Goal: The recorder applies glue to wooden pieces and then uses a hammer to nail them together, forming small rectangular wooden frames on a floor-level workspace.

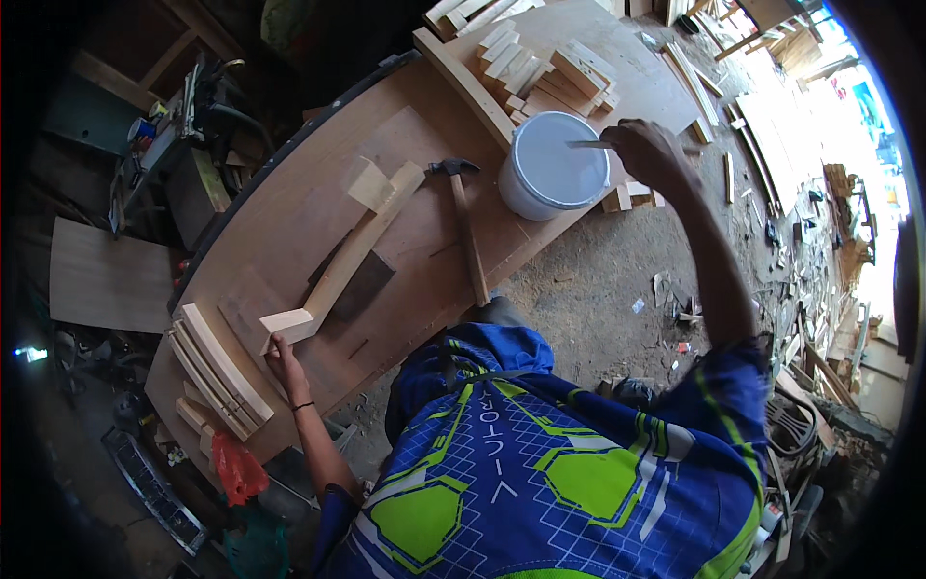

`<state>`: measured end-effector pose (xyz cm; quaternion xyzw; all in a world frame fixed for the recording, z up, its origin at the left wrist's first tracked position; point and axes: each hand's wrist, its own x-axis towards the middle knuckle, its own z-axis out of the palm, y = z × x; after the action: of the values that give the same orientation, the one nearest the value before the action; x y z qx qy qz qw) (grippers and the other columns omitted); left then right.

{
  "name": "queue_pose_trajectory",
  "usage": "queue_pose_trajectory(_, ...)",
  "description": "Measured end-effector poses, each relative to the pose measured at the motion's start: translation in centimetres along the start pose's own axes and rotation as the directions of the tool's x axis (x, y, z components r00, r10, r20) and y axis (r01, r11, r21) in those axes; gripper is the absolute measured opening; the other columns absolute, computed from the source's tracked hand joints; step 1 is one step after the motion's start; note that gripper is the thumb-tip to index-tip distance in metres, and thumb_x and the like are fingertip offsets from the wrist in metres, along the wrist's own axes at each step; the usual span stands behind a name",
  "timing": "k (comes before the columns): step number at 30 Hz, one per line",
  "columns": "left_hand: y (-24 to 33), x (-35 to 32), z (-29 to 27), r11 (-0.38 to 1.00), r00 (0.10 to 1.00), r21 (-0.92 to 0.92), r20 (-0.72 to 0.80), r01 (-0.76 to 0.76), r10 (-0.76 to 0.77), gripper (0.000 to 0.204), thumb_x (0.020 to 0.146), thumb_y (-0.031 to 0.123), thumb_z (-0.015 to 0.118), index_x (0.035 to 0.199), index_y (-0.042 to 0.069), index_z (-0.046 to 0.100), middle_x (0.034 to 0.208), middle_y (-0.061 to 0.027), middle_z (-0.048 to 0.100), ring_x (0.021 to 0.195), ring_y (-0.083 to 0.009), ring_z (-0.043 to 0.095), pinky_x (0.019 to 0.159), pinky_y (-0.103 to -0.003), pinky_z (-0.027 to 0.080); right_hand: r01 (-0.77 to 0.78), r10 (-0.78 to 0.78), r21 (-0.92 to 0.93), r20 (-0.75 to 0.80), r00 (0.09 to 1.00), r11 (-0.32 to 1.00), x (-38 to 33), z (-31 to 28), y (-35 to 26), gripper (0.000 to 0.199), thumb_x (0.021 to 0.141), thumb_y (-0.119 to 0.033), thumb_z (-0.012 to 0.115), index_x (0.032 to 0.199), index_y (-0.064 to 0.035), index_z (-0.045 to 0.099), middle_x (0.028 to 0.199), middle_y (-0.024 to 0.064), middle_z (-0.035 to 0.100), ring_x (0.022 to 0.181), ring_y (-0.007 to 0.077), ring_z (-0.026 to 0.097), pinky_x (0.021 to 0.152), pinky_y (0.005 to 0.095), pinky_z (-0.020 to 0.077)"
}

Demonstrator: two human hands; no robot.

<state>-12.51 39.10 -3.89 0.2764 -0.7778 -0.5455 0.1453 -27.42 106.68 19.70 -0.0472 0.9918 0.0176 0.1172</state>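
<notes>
My right hand (648,152) is closed around one end of a thin flat stick (586,145), whose other end reaches over the mouth of a white bucket (526,198). Pale, whitish stuff fills the view inside the bucket. At the left of the table, my left hand (282,363) grips the near end of a wooden piece (349,259), a long bar with a short block at each end. Beneath that bar lies a dark flat block (365,289). Between the bar and the bucket rests a claw hammer (467,227) with a wooden handle.
Sawn wood blocks (555,72) are piled past the bucket, beside a long wooden strip (463,85). Several slats (227,372) lie at the table's (260,227) left end, near a red plastic bag (238,468). Scraps and boards litter the floor (617,299) to the right.
</notes>
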Motion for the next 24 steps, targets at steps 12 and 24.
queue_pose_trajectory(12, 0.5, -1.8, -0.2, 0.962, 0.998, -0.269, 0.044, 0.052, -0.042, 0.053, 0.092, 0.04, 0.072, 0.104, -0.006, 0.047, 0.127, -0.021, 0.05, 0.127, -0.0355, 0.05, 0.114, -0.053, 0.039, 0.318, -0.266, -0.073, 0.389, 0.882, 0.945, 2.1, 2.5, -1.8, 0.011, 0.075, -0.005, 0.07, 0.084, -0.0005, 0.073, 0.087, 0.0179, 0.074, 0.079, 0.0333, 0.073, 0.064, 0.0411, 0.0587)
queue_pose_trajectory(24, -3.7, -0.2, -0.1, 0.979, 1.0, -0.204, -0.006, -0.026, 0.025, 0.067, 0.089, 0.041, 0.076, 0.127, -0.01, 0.053, 0.129, -0.0159, 0.058, 0.122, -0.0257, 0.054, 0.103, -0.04, 0.043, -0.308, -0.084, 0.851, 0.376, 0.923, 0.425, 1.3, 5.8, -1.6, 0.026, 0.098, -0.018, 0.062, 0.115, 0.0001, 0.07, 0.072, 0.0036, 0.064, 0.059, 0.0082, 0.059, 0.049, 0.0242, 0.0476)
